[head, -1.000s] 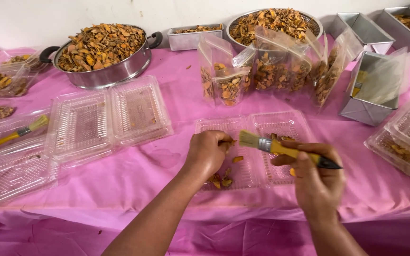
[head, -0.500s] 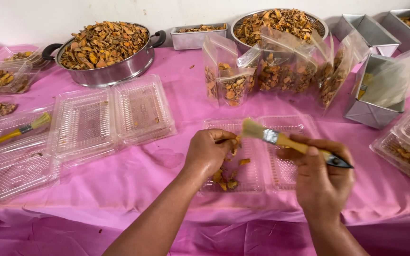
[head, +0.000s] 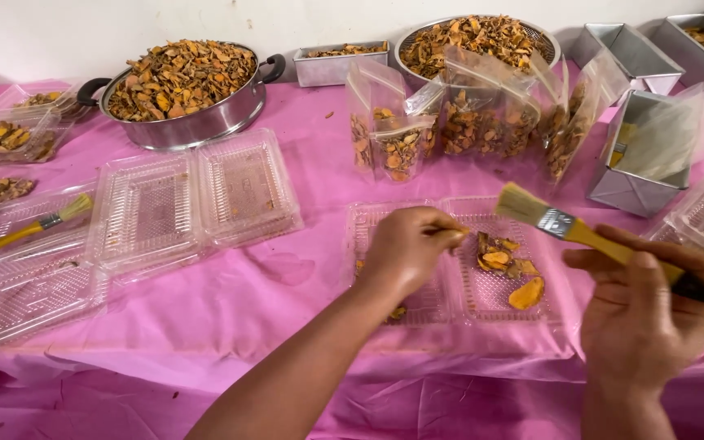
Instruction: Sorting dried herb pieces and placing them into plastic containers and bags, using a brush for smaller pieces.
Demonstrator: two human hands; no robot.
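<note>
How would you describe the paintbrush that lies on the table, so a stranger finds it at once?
Start at the big steel pot of dried slices at the back left of the pink table. Nearer, at the left edge, a paintbrush lies across clear plastic trays. No hand touches it, unlike the similar brush in the right hand.

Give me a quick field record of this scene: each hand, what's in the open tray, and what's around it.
left hand: fingers pinched over the open clear tray, seemingly on a small piece
right hand: grips a yellow-handled brush, bristles up and to the left, above the tray
tray contents: a few orange-yellow dried slices
surface: pink cloth
behind: filled clear bags, pot heaped with dried slices
left side: empty clear trays, second brush
</note>
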